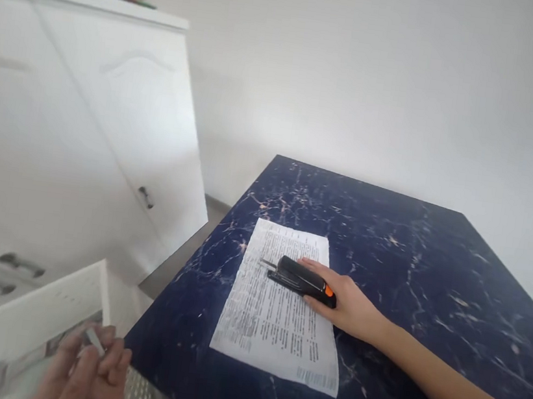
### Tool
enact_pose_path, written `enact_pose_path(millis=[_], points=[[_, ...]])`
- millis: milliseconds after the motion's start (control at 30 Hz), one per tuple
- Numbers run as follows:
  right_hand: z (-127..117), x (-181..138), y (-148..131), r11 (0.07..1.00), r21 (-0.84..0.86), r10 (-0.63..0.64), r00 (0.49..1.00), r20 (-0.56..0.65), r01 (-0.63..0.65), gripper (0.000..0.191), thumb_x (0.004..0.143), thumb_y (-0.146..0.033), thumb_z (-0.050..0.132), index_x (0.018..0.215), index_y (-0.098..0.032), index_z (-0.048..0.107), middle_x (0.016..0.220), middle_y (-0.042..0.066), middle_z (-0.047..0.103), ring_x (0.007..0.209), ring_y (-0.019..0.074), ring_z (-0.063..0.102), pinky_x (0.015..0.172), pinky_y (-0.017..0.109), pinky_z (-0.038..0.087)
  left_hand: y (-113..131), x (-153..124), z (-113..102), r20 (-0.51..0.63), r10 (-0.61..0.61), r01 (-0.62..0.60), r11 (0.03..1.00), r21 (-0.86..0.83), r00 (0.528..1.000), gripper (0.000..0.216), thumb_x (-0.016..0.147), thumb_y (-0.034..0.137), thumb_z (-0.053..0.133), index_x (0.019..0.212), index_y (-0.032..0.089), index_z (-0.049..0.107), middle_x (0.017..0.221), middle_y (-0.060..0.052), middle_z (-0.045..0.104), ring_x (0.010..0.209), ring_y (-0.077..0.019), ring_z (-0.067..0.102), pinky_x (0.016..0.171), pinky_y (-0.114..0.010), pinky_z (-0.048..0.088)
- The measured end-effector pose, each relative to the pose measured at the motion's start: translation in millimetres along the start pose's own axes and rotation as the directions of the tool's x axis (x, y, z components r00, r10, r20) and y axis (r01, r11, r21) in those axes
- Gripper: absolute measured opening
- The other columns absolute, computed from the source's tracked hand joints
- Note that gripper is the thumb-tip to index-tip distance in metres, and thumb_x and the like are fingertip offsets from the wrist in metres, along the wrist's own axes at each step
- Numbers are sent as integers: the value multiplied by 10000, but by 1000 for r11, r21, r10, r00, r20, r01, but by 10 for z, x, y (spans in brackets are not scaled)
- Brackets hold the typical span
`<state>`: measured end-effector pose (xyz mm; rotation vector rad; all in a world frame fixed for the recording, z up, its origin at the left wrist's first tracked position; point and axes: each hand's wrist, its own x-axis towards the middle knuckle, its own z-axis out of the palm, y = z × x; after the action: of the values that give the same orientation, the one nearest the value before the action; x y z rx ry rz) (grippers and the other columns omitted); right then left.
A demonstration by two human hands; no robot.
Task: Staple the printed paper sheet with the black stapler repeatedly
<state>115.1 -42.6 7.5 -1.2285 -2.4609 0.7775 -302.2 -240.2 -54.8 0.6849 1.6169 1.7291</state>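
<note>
- Right hand fingers curl around the black stapler, which lies on the printed sheet on the table.
- Left hand fingers pinch a small, blurred pale strip.
- The stapler looks rigid and fairly heavy; best gripped mid-body.

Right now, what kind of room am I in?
Probably a home kitchen or dining corner used as a desk: white cabinets with metal handles, a dark marble-patterned table, and a stapler under your right hand on a printed sheet.

Bare forearm, no sleeves
</note>
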Motion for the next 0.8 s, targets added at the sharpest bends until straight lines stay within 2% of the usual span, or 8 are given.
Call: enact_pose_path(millis=[33,100,200,400,500,600,700,800], points=[[-12,-103,47,1000,12,14,1000,-19,-13,611,987,-421,602,1563,-278,455,1604,64,479,1446,337,495,1172,541,478,103,4,269,-14,-60,58,992,-116,998,300,798,530,788,1049,394,695,936,-3,664,665,-160,582,608,-310,611],[-32,-329,146,998,28,50,997,-56,-48,658,977,-436,626,1587,-295,423,1616,66,461,1466,360,464,1185,591,452,315,-43,790,82,-186,200,955,-220,979,404,686,453,899,1012,307,710,915,-18,652,620,-131,537,543,-276,571],[-82,-684,270,993,33,116,990,-79,-114,703,976,-471,638,1612,-314,382,1635,58,432,1505,385,394,1214,640,390,579,-199,1430,232,-271,323,918,-229,934,391,690,446,914,944,249,692,895,-23,626,626,-120,520,563,-273,562],[-250,-1296,432,983,52,178,979,-102,-173,711,983,-482,641,1622,-337,363,1643,48,418,1517,395,368,1223,658,368,711,-550,2138,341,-173,235,960,-151,924,320,791,430,851,961,232,664,845,-6,541,635,-104,472,543,-229,466],[-319,-1477,523,988,72,148,982,-118,-140,708,976,-441,664,1616,-331,381,1624,61,448,1501,390,400,1222,647,378,708,-656,2337,392,-121,126,992,13,912,350,845,526,783,981,227,663,730,24,449,571,-95,397,498,-223,363],[-365,-1543,610,995,79,73,990,-120,-64,709,963,-413,684,1606,-309,403,1606,77,474,1486,373,432,1234,627,370,763,-661,2531,467,-3,-125,962,243,885,375,909,593,672,971,224,658,669,36,412,539,-106,365,500,-241,305],[-378,-1537,662,997,75,16,992,-127,-7,690,957,-387,686,1590,-290,427,1590,86,495,1472,358,458,1239,614,367,846,-546,2794,619,86,-463,744,481,781,351,959,567,584,906,223,630,670,19,508,560,-137,449,528,-255,304],[-357,-1527,675,997,71,23,989,-146,-13,684,943,-372,695,1574,-287,447,1580,93,506,1467,372,461,1230,633,368,865,-307,3122,723,13,-633,494,596,690,336,1027,456,464,810,217,557,644,10,551,557,-156,503,551,-262,310]])
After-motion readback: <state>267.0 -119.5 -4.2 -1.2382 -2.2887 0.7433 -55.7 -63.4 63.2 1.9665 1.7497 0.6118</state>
